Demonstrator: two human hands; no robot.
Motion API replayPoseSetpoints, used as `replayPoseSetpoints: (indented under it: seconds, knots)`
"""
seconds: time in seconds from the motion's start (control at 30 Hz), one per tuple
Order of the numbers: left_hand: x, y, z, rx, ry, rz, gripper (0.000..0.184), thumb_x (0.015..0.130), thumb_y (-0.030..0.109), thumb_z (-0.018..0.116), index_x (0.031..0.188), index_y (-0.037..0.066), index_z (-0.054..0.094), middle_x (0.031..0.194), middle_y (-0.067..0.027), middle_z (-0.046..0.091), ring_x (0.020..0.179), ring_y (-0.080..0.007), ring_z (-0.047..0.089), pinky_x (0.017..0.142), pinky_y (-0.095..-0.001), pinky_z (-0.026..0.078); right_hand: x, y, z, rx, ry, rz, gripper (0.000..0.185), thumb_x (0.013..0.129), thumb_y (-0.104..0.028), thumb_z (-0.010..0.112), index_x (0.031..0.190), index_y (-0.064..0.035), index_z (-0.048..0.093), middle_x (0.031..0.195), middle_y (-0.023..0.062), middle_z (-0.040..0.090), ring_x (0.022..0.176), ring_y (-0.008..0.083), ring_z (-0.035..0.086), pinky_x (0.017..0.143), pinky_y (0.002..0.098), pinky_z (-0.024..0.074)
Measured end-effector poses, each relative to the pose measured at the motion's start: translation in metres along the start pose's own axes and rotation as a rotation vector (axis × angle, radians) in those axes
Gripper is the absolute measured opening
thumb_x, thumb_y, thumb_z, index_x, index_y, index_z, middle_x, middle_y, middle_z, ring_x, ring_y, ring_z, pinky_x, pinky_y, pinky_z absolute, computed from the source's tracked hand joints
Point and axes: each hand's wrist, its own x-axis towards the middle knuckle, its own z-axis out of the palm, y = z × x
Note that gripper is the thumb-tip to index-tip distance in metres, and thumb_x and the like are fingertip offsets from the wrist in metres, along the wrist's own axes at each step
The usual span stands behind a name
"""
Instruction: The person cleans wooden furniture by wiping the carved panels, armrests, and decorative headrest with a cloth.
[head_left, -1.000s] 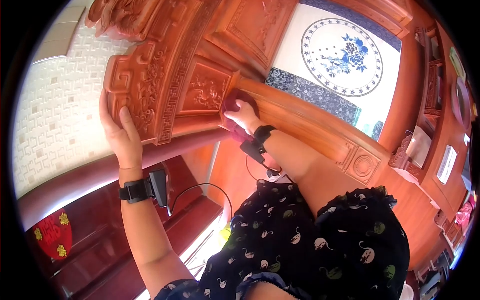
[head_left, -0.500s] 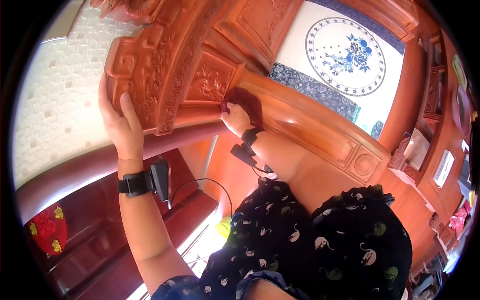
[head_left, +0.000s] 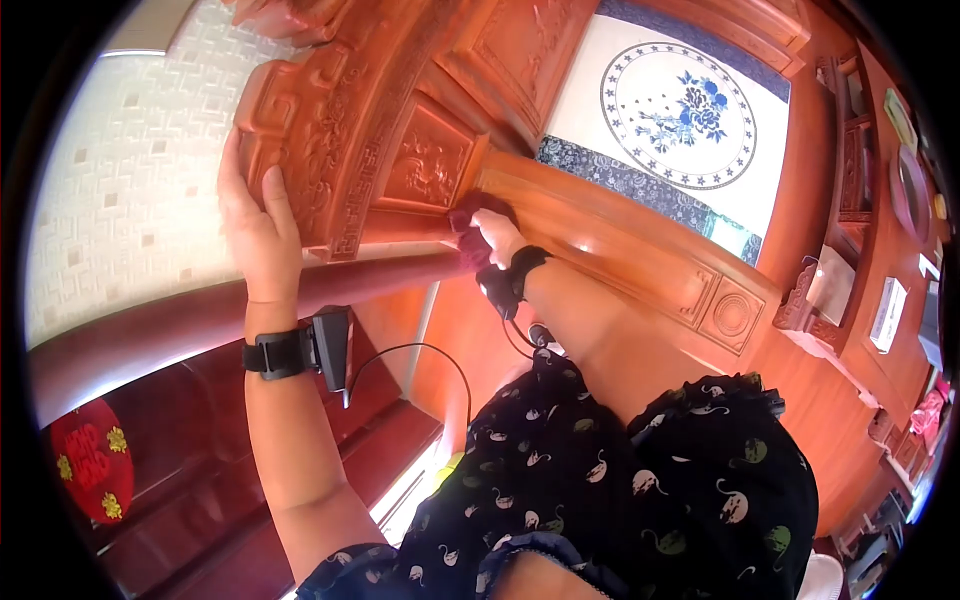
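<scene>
My left hand grips the scrolled end of a carved wooden panel, thumb on the near face and fingers partly hidden round its edge. A dark red cloth is bunched in my right hand. That hand presses the cloth near the corner where a small carved inset meets a long smooth wooden rail. Some of the right fingers are hidden by the cloth. Black straps with small devices and cables sit on both wrists.
A white and blue floral mat lies beyond the rail. Patterned wallpaper is at the left, above a rounded dark red edge. A red round ornament hangs lower left. Wooden shelving with assorted items stands at the right.
My right hand and the red cloth have shifted slightly right and down, and the cloth is more bunched. The left hand keeps its hold; the whole view has shifted a little.
</scene>
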Motion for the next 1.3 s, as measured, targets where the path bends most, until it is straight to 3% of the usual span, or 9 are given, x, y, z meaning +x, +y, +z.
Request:
replayPoseSetpoints:
  seconds: [0.13, 0.2, 0.4, 0.63, 0.73, 0.83, 0.93, 1.17, 1.3]
  knots:
    - [0.001, -0.002, 0.000, -0.027, 0.026, 0.026, 0.044, 0.088, 0.009, 0.047, 0.129, -0.001, 0.035, 0.124, -0.0195, 0.046, 0.114, -0.0334, 0.045, 0.095, -0.0372, 0.037, -0.021, 0.011, 0.011, -0.059, 0.011, -0.300, 0.026, 0.080, -0.016, 0.049, 0.100, -0.0020, 0.056, 0.099, 0.0076, 0.056, 0.090, 0.0199, 0.052, 0.077, 0.0295, 0.0404]
    - [0.001, -0.003, 0.002, -0.012, 0.053, 0.052, 0.044, 0.088, 0.010, 0.049, 0.129, -0.001, 0.036, 0.124, -0.0195, 0.046, 0.113, -0.0330, 0.046, 0.095, -0.0371, 0.037, -0.009, 0.027, 0.017, -0.175, 0.221, -0.533, 0.020, 0.079, -0.010, 0.048, 0.093, 0.0016, 0.056, 0.079, 0.0044, 0.053, 0.075, 0.0143, 0.053, 0.068, 0.0319, 0.0487]
    - [0.000, -0.005, 0.002, 0.022, 0.084, 0.094, 0.044, 0.087, 0.011, 0.050, 0.128, 0.001, 0.038, 0.122, -0.0183, 0.048, 0.110, -0.0336, 0.047, 0.092, -0.0377, 0.039, 0.006, 0.048, 0.020, -0.933, 0.381, -0.940, 0.033, 0.077, -0.013, 0.052, 0.107, 0.0005, 0.055, 0.081, 0.0180, 0.060, 0.081, 0.0273, 0.063, 0.069, 0.0302, 0.0489]
    - [0.001, -0.008, 0.004, 0.038, 0.138, 0.154, 0.044, 0.086, 0.010, 0.051, 0.127, 0.001, 0.038, 0.120, -0.0187, 0.049, 0.108, -0.0349, 0.048, 0.089, -0.0385, 0.040, 0.010, 0.014, 0.015, -0.328, -0.014, -0.314, 0.015, 0.075, -0.006, 0.047, 0.080, -0.0015, 0.060, 0.074, 0.0049, 0.055, 0.073, 0.0174, 0.049, 0.061, 0.0324, 0.0396]
    - [0.001, -0.007, 0.003, 0.047, 0.129, 0.154, 0.045, 0.086, 0.010, 0.051, 0.128, 0.001, 0.037, 0.120, -0.0191, 0.049, 0.108, -0.0354, 0.047, 0.090, -0.0386, 0.040, 0.010, 0.012, 0.010, -0.010, -0.088, -0.017, 0.022, 0.075, -0.009, 0.046, 0.093, -0.0033, 0.059, 0.077, 0.0102, 0.059, 0.076, 0.0255, 0.055, 0.065, 0.0351, 0.0436]
    - [-0.001, -0.006, 0.002, 0.030, 0.094, 0.133, 0.045, 0.085, 0.009, 0.051, 0.128, 0.000, 0.037, 0.120, -0.0199, 0.048, 0.109, -0.0359, 0.047, 0.091, -0.0390, 0.039, 0.024, 0.035, 0.011, -0.561, 0.102, -0.584, 0.033, 0.078, -0.012, 0.045, 0.109, -0.0081, 0.054, 0.087, 0.0196, 0.062, 0.084, 0.0338, 0.058, 0.074, 0.0384, 0.0452]
    - [0.001, -0.008, 0.003, 0.024, 0.107, 0.145, 0.046, 0.085, 0.009, 0.051, 0.128, -0.001, 0.036, 0.120, -0.0208, 0.048, 0.109, -0.0363, 0.046, 0.091, -0.0396, 0.038, 0.014, 0.044, 0.015, -0.858, 0.228, -0.657, 0.039, 0.080, -0.014, 0.045, 0.119, -0.0106, 0.049, 0.094, 0.0245, 0.059, 0.090, 0.0376, 0.057, 0.080, 0.0386, 0.0447]
    - [0.002, -0.006, 0.002, 0.031, 0.104, 0.141, 0.045, 0.085, 0.008, 0.050, 0.127, -0.002, 0.036, 0.120, -0.0215, 0.048, 0.110, -0.0362, 0.046, 0.092, -0.0397, 0.037, 0.013, 0.045, 0.028, -0.117, -0.086, -0.516, 0.037, 0.081, -0.017, 0.044, 0.115, -0.0041, 0.050, 0.103, 0.0263, 0.055, 0.097, 0.0380, 0.054, 0.085, 0.0375, 0.0423]
    - [0.001, -0.002, 0.001, 0.002, 0.074, 0.099, 0.045, 0.086, 0.009, 0.049, 0.127, -0.003, 0.036, 0.121, -0.0219, 0.047, 0.112, -0.0360, 0.045, 0.093, -0.0393, 0.036, 0.000, 0.027, 0.036, -0.464, -0.089, -0.741, 0.036, 0.081, -0.015, 0.044, 0.115, -0.0033, 0.050, 0.093, 0.0250, 0.057, 0.084, 0.0374, 0.056, 0.079, 0.0362, 0.0448]
